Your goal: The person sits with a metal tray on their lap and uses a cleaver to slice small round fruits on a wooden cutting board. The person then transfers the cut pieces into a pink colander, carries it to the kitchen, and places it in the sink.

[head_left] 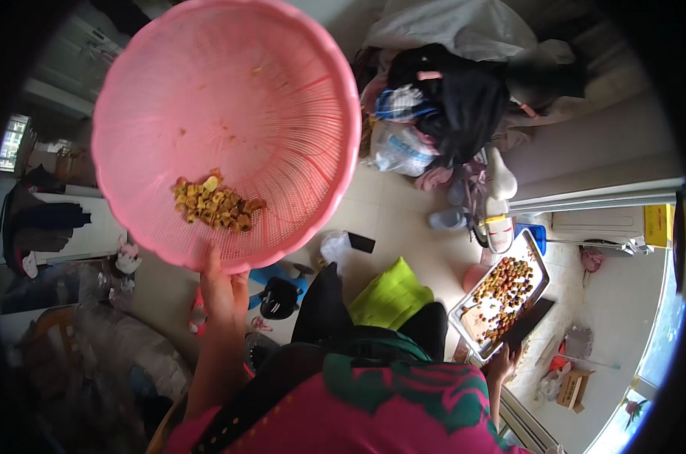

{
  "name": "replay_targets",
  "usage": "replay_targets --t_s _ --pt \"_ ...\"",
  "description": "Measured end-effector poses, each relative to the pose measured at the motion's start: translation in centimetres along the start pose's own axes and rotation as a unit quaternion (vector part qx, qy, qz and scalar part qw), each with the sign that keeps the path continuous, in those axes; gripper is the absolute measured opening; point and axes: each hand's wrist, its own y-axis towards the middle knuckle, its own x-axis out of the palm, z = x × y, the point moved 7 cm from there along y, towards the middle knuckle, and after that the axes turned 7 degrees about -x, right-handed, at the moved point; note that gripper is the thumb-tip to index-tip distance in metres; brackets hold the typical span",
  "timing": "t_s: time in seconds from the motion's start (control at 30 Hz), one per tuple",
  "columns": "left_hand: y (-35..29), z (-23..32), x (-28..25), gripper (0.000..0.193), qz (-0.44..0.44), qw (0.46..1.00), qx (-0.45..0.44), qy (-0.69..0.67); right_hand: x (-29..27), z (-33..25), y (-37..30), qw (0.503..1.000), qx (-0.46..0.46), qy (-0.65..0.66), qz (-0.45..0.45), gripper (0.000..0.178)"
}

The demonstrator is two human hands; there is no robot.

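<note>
Head view: pale floor [403,210] below pink basket [207,98], dark clothes [471,106] beyond.

On the pale floor [396,203], near its far edge, there is a heap of clothes [411,103] with a black garment [471,102] on it; a white plastic bag [400,150] with blue print touches its near side. Toward the middle of the floor, one crumpled white item [335,246] lies beside a dark flat rectangle [362,242]. Near the right edge is an open cardboard box [573,390].

Head-worn fisheye, facing down; pink basket [214,98] near, floor [358,203] farther
</note>
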Motion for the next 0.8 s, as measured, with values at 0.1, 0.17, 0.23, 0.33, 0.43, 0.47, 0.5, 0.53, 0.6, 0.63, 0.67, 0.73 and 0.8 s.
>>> replay_targets --t_s 0.1,0.17,0.23,0.33,0.43,0.47,0.5,0.53,0.6,0.63,0.67,0.73,0.8 --pt "0.7 -0.2 0.5 0.043 0.025 0.999 -0.027 0.027 12.6 -5.9 0.9 0.982 -0.073 0.017 -0.171 0.052" --pt "2.7 0.2 0.8 0.044 0.009 0.999 -0.044 0.01 20.8 -14.7 -2.6 0.943 -0.171 -0.013 -0.284 0.054" --pt "3.4 -0.2 0.6 0.043 -0.007 0.996 -0.08 -0.029 27.4 -22.4 -7.7 0.907 -0.102 -0.099 -0.397 0.054" --pt "4.1 -0.1 2.8 0.041 -0.042 0.991 -0.109 -0.064 36.7 -29.1 -14.5 0.775 -0.371 -0.131 -0.495 0.054" --pt "5.4 -1.3 2.0 0.042 -0.059 0.989 -0.106 -0.079 41.1 -32.5 -22.5 0.723 -0.383 -0.148 -0.556 0.033" --pt "5.4 -1.8 1.7 0.043 -0.053 0.989 -0.103 -0.087 42.7 -31.6 -24.2 0.691 -0.421 -0.133 -0.573 0.03" --pt "5.6 -2.0 1.3 0.045 -0.057 0.991 -0.093 -0.083 43.7 -30.5 -25.7 0.66 -0.456 -0.121 -0.584 0.027" --pt "6.0 -2.4 1.0 0.045 -0.046 0.991 -0.092 -0.088 43.8 -31.5 -27.2 0.636 -0.498 -0.085 -0.584 0.027" --pt "6.8 -3.0 0.5 0.046 -0.018 0.993 -0.073 -0.093 43.9 -32.3 -29.6 0.601 -0.531 -0.041 -0.595 0.028" --pt "7.2 -3.3 0.2 0.047 -0.001 0.994 -0.056 -0.091 43.8 -32.7 -30.4 0.588 -0.539 -0.027 -0.602 0.029" --pt "7.6 -3.6 0.0 0.049 0.016 0.995 -0.039 -0.09 44.0 -32.2 -30.7 0.571 -0.559 -0.018 -0.601 0.031" --pt "8.6 -4.7 -0.9 0.049 0.05 0.994 -0.035 -0.089 44.4 -30.8 -31.1 0.555 -0.569 -0.026 -0.606 0.035" --pt "9.8 -6.2 -1.5 0.048 0.079 0.991 -0.05 -0.091 45.2 -29.8 -30.8 0.554 -0.554 -0.057 -0.619 0.041"
